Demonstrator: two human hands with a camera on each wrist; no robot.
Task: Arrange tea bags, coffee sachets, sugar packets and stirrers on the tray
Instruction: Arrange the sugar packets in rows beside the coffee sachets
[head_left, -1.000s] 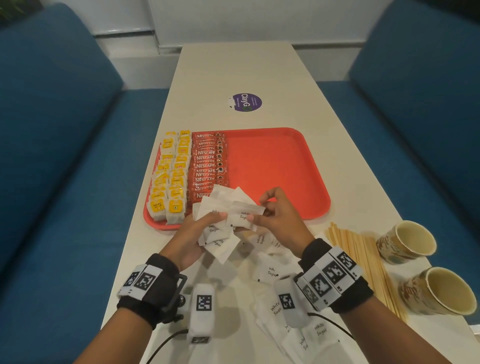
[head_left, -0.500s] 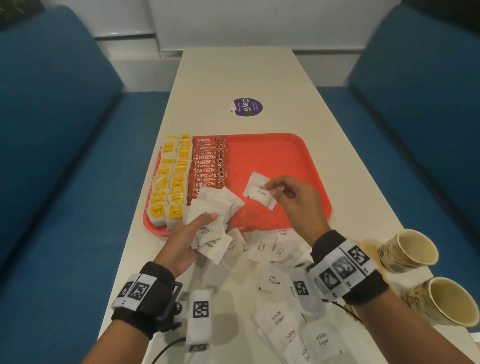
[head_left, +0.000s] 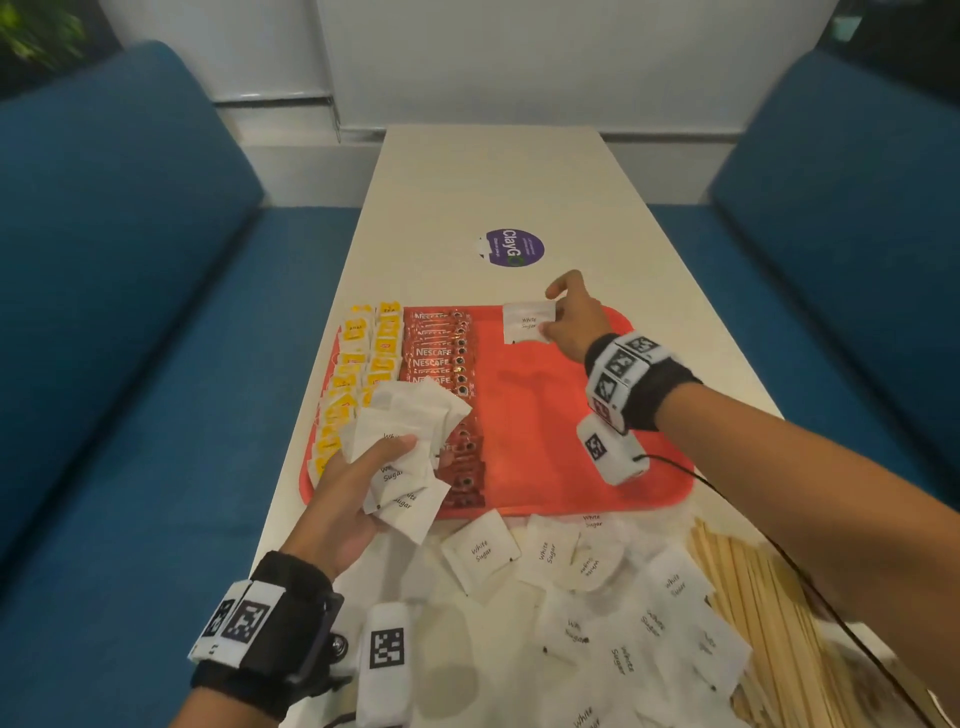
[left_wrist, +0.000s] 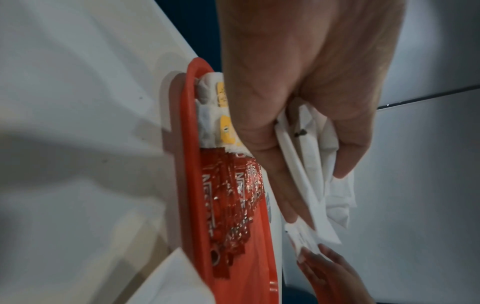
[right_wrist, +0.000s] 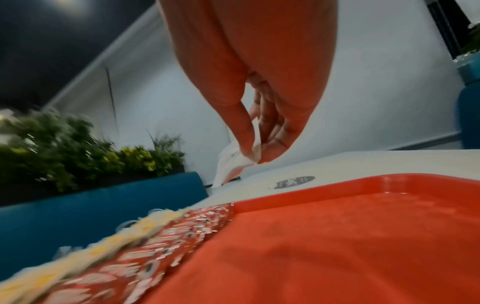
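Note:
On the table lies a red tray (head_left: 561, 441); yellow tea bags (head_left: 358, 364) fill its left edge and red coffee sachets (head_left: 441, 353) lie in a column beside them. My right hand (head_left: 566, 322) pinches one white sugar packet (head_left: 527, 323) over the tray's far part; the right wrist view shows the same sugar packet (right_wrist: 233, 162) between thumb and fingers. My left hand (head_left: 363, 478) grips a bunch of sugar packets (head_left: 410, 441) over the tray's near left corner, and those sugar packets (left_wrist: 311, 164) fan out of the palm. Loose sugar packets (head_left: 597, 597) and wooden stirrers (head_left: 753, 597) lie near me.
Blue sofa seats (head_left: 130, 364) flank the narrow white table (head_left: 493, 182) on both sides. A purple round sticker (head_left: 511, 247) sits on the table beyond the tray. A black cable (head_left: 779, 551) runs from my right wrist across the stirrers.
My right hand has carried one sugar packet away from the left hand's bunch, out over the far part of the tray. The left hand stays over the near left corner with its bunch.

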